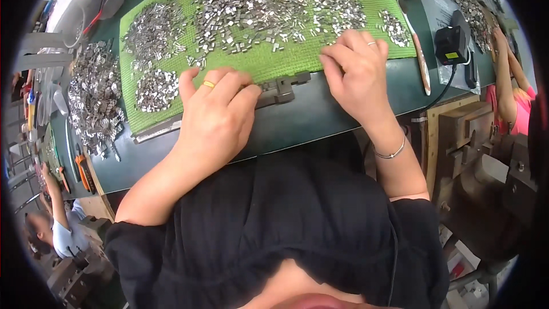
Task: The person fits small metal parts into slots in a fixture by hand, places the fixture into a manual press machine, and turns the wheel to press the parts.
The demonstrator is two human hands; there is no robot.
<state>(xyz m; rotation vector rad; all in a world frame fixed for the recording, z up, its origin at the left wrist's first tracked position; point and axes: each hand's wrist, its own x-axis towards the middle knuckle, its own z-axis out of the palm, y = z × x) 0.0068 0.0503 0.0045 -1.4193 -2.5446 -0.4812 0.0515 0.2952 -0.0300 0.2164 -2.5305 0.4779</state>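
On the table lies a green textured mat (274, 63) with several piles of small shiny metal pieces (229, 14) on it. Along its near edge sits a dark metal fixture (279, 90), a narrow bar with a blocky middle. My left hand (220, 106), a yellow ring on one finger, rests at the fixture's left part with its fingers curled; the fingertips and anything in them are hidden. At the mat's near right, my right hand (360, 74) is bent with thumb and fingers drawn together, close to a pile of pieces (340, 11). Whatever it pinches is too small to make out.
Left of the mat is a heap of linked metal strips (94, 94), with orange-handled pliers (86, 171) nearer me. On the right are a white-and-brown stick-like tool (420, 57) and a black device (452, 44) with a cable. Other people work at both sides.
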